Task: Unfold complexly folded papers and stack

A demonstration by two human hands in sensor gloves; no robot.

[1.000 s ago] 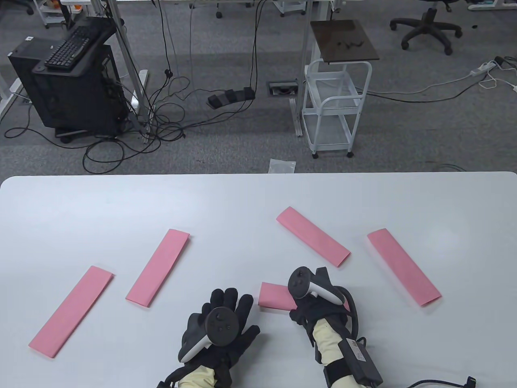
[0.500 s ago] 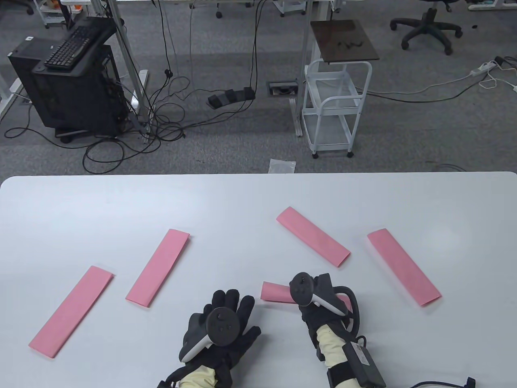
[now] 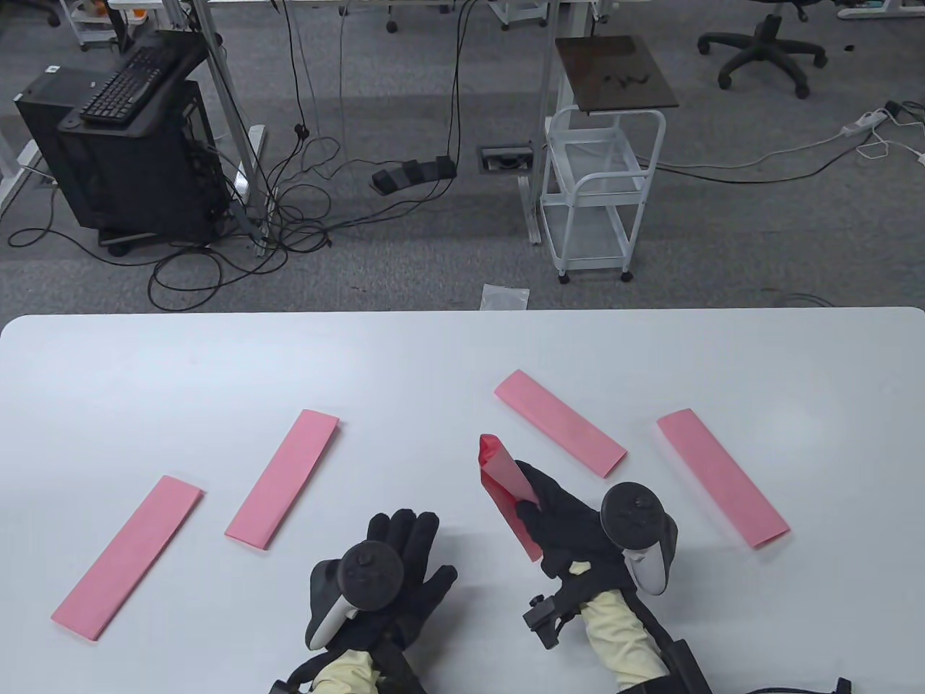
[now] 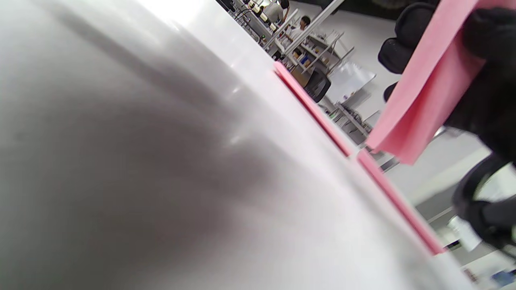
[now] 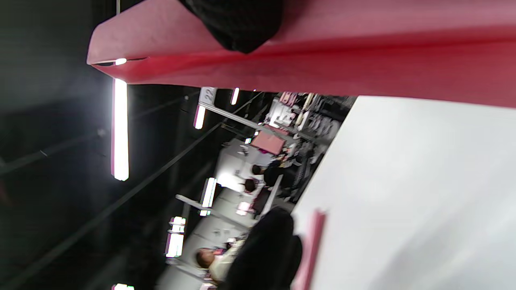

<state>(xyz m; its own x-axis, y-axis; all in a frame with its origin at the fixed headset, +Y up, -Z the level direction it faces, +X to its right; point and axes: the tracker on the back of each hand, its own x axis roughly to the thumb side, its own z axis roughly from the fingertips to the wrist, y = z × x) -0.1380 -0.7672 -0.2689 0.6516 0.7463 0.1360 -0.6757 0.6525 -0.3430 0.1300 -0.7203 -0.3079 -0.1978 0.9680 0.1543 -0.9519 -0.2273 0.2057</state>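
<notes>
At near centre, our right hand point(image 3: 571, 524) is gripping folded pink paper point(image 3: 506, 499) aloft; left hand point(image 3: 383, 578) is lying flat on table point(image 3: 217, 361), fingers spread.

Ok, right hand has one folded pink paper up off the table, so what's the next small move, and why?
Probably bring the left hand over to pinch the free end of the folded pink paper. The right hand grips it in the air, still folded as a strip, while the left hand lies flat on the white table, holding nothing; unfolding likely needs both.
</notes>
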